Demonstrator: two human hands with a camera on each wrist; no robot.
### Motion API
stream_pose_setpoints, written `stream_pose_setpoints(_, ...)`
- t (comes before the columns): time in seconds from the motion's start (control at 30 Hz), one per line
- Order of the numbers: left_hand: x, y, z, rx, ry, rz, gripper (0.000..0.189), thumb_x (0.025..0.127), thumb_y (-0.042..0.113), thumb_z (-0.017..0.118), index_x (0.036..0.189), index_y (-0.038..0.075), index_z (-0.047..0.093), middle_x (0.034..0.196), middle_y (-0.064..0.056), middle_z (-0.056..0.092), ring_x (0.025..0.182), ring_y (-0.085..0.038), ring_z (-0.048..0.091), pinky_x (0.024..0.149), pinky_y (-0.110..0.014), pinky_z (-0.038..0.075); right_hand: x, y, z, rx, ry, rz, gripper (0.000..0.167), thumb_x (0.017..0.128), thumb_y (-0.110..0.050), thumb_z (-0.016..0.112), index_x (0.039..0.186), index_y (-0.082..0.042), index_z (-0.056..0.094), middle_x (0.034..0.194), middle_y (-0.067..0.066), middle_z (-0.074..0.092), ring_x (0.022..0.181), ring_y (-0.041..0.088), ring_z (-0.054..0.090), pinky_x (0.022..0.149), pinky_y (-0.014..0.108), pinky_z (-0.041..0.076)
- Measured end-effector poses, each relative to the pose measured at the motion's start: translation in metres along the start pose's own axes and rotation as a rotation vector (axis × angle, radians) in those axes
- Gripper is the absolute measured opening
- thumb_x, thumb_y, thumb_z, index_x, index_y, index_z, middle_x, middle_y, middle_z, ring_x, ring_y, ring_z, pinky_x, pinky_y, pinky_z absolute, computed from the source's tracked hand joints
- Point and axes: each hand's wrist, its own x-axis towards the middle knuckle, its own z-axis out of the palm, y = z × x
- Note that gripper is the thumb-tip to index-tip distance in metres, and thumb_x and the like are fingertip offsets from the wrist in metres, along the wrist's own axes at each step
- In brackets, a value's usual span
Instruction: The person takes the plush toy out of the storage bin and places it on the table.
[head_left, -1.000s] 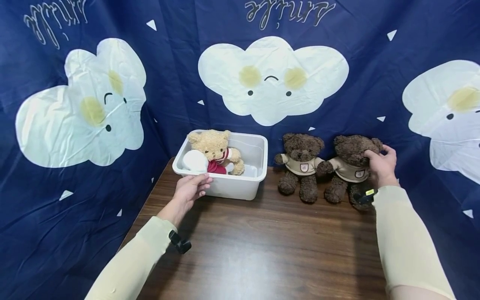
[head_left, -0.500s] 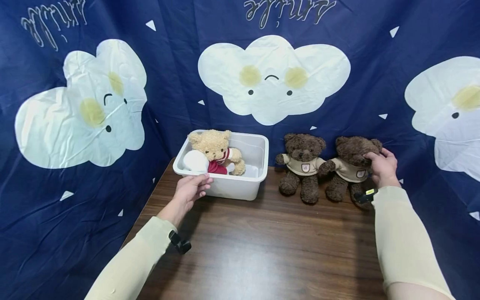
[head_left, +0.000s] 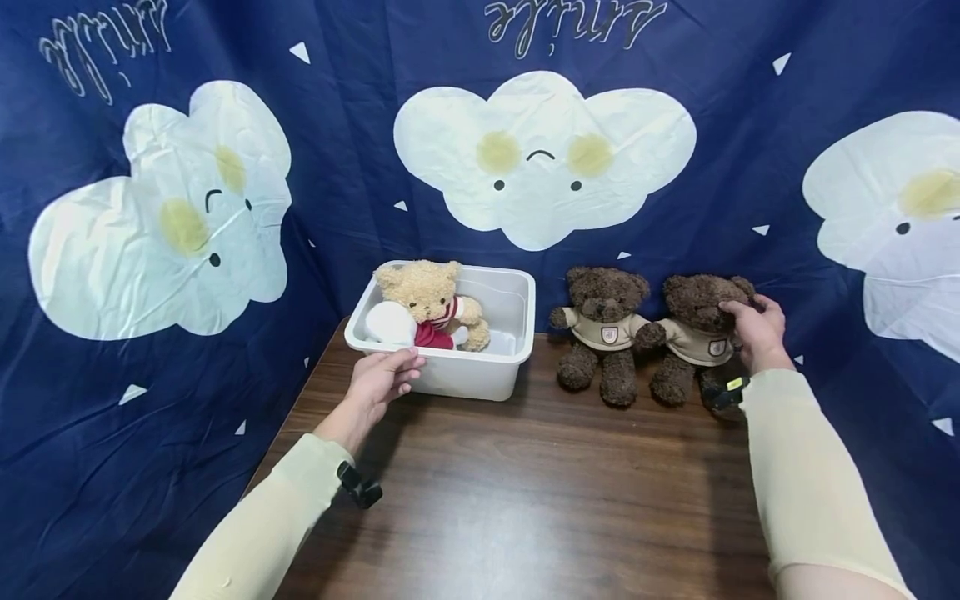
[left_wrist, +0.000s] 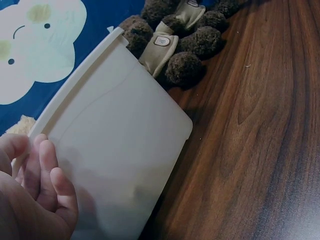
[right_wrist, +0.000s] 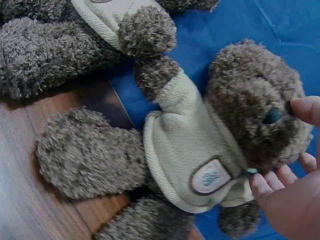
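My left hand [head_left: 378, 379] pinches the front rim of a light grey plastic tub [head_left: 468, 377], thumb on top and fingers below. A cream teddy bear [head_left: 420, 283] in a red and white top leans inside, at the tub's left. Beside it lies a white round plush shape [head_left: 390, 322], with red cloth next to it. At the right, my right hand [head_left: 761, 333] grips the side of the head of a dark brown teddy bear [right_wrist: 190, 145] in a beige sweater. In the right wrist view, the thumb presses near its muzzle and the other fingers reach under its chin.
A matching brown bear [head_left: 603, 292] sits between the tub and the held bear, its paw touching the held bear's paw. All stand at the back of a brown wooden table [head_left: 525, 492]. A blue curtain [head_left: 352, 167] with printed clouds encloses the table behind and on both sides.
My right hand and the head of the bear it grips have shifted slightly to the left. The left hand, the tub and the other bears stay where they were.
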Motion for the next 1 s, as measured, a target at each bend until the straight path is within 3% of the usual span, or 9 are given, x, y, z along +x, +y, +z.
stream_pose_setpoints(0.07, -0.001, 0.000, 0.000, -0.001, 0.001, 0.001, 0.012, 0.098, 0.022, 0.072, 0.101, 0.011, 0.069, 0.078, 0.006, 0.079, 0.060, -0.001, 0.068, 0.050, -0.015, 0.049, -0.003, -0.006, -0.003, -0.071, 0.005, -0.064, 0.084, 0.093, -0.030, 0.073, 0.161, -0.015, 0.026, 0.132, -0.004, 0.048, 0.087, 0.005, 0.052, 0.074, 0.018, 0.047)
stream_pose_setpoints(0.13, -0.001, 0.001, 0.000, -0.001, 0.006, 0.003, 0.012, 0.097, 0.022, 0.072, 0.101, 0.011, 0.069, 0.078, 0.005, 0.079, 0.060, -0.001, 0.068, 0.050, -0.015, 0.049, -0.006, -0.013, -0.006, -0.174, 0.010, -0.139, 0.082, 0.094, -0.033, 0.071, 0.161, -0.011, 0.028, 0.143, 0.006, 0.047, 0.110, 0.012, 0.052, 0.090, 0.018, 0.046)
stream_pose_setpoints(0.27, -0.001, 0.001, 0.001, -0.007, 0.014, 0.005, 0.010, 0.097, 0.022, 0.072, 0.100, 0.012, 0.069, 0.078, 0.006, 0.078, 0.059, -0.001, 0.068, 0.051, -0.015, 0.049, -0.014, -0.030, -0.009, -0.301, 0.014, -0.263, 0.078, 0.096, -0.035, 0.067, 0.159, -0.007, 0.031, 0.158, 0.020, 0.036, 0.138, 0.029, 0.040, 0.110, 0.031, 0.041)
stream_pose_setpoints(0.4, -0.001, 0.001, 0.001, -0.012, 0.014, 0.009, 0.009, 0.098, 0.022, 0.072, 0.099, 0.013, 0.069, 0.078, 0.007, 0.078, 0.060, -0.001, 0.068, 0.051, -0.015, 0.049, -0.025, -0.046, -0.008, -0.328, 0.002, -0.337, 0.076, 0.096, -0.037, 0.067, 0.158, -0.007, 0.033, 0.159, 0.021, 0.036, 0.141, 0.033, 0.037, 0.112, 0.036, 0.039)
stream_pose_setpoints(0.57, -0.002, -0.001, 0.000, -0.014, 0.007, 0.006, 0.011, 0.098, 0.022, 0.071, 0.102, 0.012, 0.068, 0.078, 0.007, 0.078, 0.060, -0.001, 0.068, 0.052, -0.015, 0.049, -0.037, -0.061, 0.008, -0.325, -0.020, -0.463, 0.071, 0.094, -0.030, 0.072, 0.152, -0.004, 0.041, 0.152, 0.021, 0.044, 0.136, 0.032, 0.043, 0.110, 0.036, 0.038)
stream_pose_setpoints(0.8, -0.001, -0.001, -0.002, -0.024, 0.003, 0.001, 0.010, 0.098, 0.022, 0.072, 0.101, 0.013, 0.068, 0.078, 0.007, 0.078, 0.061, -0.002, 0.068, 0.051, -0.016, 0.049, -0.059, -0.077, 0.053, -0.321, -0.136, -0.586, 0.067, 0.094, -0.026, 0.074, 0.150, -0.004, 0.044, 0.153, 0.024, 0.046, 0.142, 0.038, 0.043, 0.115, 0.052, 0.038)
stream_pose_setpoints(1.0, -0.003, 0.000, -0.001, -0.027, -0.017, -0.005, 0.011, 0.098, 0.022, 0.072, 0.103, 0.013, 0.067, 0.080, 0.007, 0.079, 0.062, -0.002, 0.069, 0.052, -0.016, 0.050, -0.082, -0.089, 0.103, -0.300, -0.276, -0.627, 0.065, 0.094, -0.022, 0.076, 0.148, -0.004, 0.045, 0.153, 0.021, 0.046, 0.143, 0.037, 0.043, 0.116, 0.053, 0.039)
